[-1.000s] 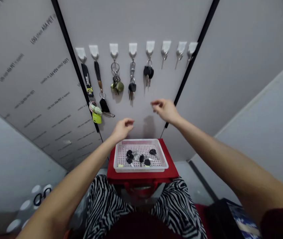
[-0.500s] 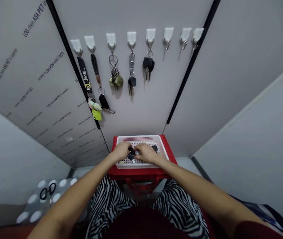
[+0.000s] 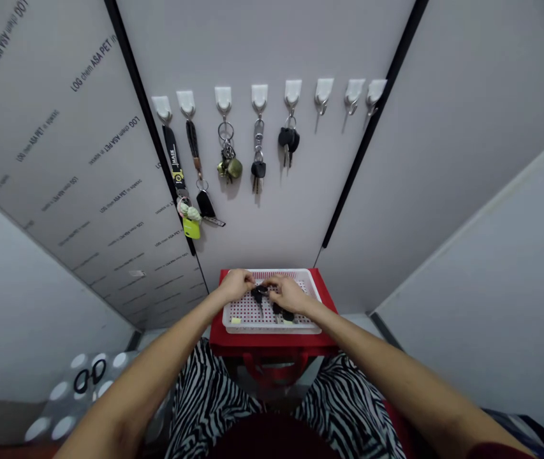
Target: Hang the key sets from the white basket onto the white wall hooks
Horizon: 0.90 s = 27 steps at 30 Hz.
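Observation:
My left hand (image 3: 237, 285) and my right hand (image 3: 289, 294) are over a white plastic basket (image 3: 272, 329) with a perforated bottom. Between them is a bunch of black-headed keys (image 3: 258, 294), its blade pointing down. The left fingertips pinch it from one side, while the right fingers close on it from the other; its ring is partly hidden. More black-headed keys (image 3: 285, 313) lie in the basket below my right hand. A small yellow piece (image 3: 236, 320) sits near the basket's front left corner.
Under the basket is a red bag (image 3: 272, 347) with handles. Several white hooks (image 3: 259, 95) line the wall; some carry key sets, including brass-coloured keys (image 3: 228, 167) and a lanyard (image 3: 173, 153). Black scissors (image 3: 90, 375) rest on plastic-wrapped white-capped bottles at left.
The view has tilted up, so the wall and basket appear lower. My hands have shifted the key bunch slightly, and my right hand has moved, uncovering other keys below it.

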Available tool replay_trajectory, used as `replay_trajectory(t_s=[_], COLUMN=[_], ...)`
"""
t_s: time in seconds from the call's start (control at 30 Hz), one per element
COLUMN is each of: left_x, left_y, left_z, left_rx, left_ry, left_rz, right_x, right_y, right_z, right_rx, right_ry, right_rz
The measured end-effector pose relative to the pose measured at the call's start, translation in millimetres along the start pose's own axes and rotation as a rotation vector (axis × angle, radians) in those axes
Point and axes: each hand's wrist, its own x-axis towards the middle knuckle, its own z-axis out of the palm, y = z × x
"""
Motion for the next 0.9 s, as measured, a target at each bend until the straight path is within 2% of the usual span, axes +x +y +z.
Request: replay_trajectory(t_s=[0.13, 0.23, 0.33, 0.47, 0.67, 0.8, 0.9], left_x=[11.0, 16.4, 25.5, 44.2, 63.0, 67.7, 72.0], left_y=[19.6, 45.2, 72.7, 109.6, 159.7, 176.0, 179.3], left_z=[-26.9, -47.6, -67.4, -98.8, -152.8, -176.1, -182.7], left_rx=[-0.127, -0.135, -0.136, -0.17, -0.255, -0.226, -0.195], left_ry=[0.018, 0.037, 0.122, 0.285, 0.614, 0.658, 0.671], left_rz=[0.044, 0.123, 0.157, 0.202, 0.252, 0.285, 0.28], right_x=[4.5, 11.3, 20.1, 33.3, 66.7, 90.5, 102.9], right_y=[-3.0, -6.1, -8.2, -14.4, -27.0, -37.6, -45.1], right_z=[-22.7, -41.1, -65.7, -113.0, -202.4, -247.5, -262.2], right_rx=[0.195, 0.278, 0.349, 0.362, 0.265, 0.316, 0.311], right_ry=[0.155, 0.248, 0.32, 0.403, 0.624, 0.825, 0.874], right_rz=[0.034, 0.066, 0.142, 0.136, 0.092, 0.121, 0.133])
